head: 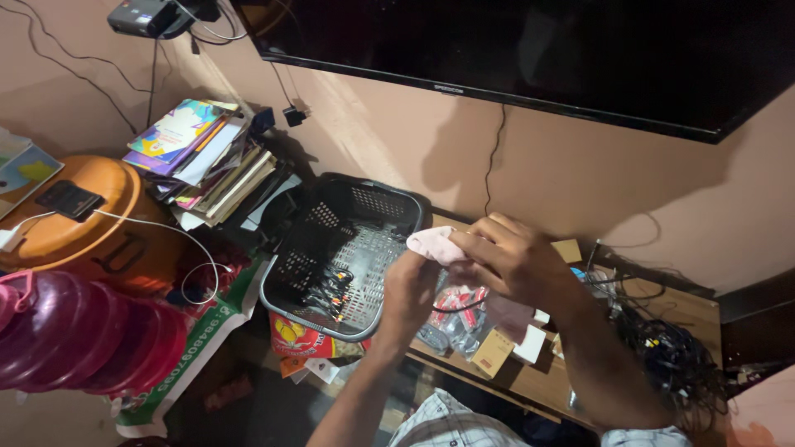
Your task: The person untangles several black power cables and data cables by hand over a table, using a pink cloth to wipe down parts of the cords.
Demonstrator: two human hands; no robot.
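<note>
Both my hands meet above the near edge of a low wooden table (687,310). My right hand (513,261) pinches a pale pink cloth (435,244) from above. My left hand (410,294) is closed just below it, gripping the same cloth and what looks like a thin dark loop; part of it is hidden by the fingers. Under my hands lie clear packets with red contents (455,314) and small cardboard boxes (494,352). A dark plastic basket (348,248) with a few small items inside sits tilted to the left.
A large dark screen (538,50) hangs on the wall above. A tangle of black cables (671,356) lies on the right of the table. At left are a stack of books (203,157), an orange drum (91,223) with a phone on charge, and pink stacked tubs (74,331).
</note>
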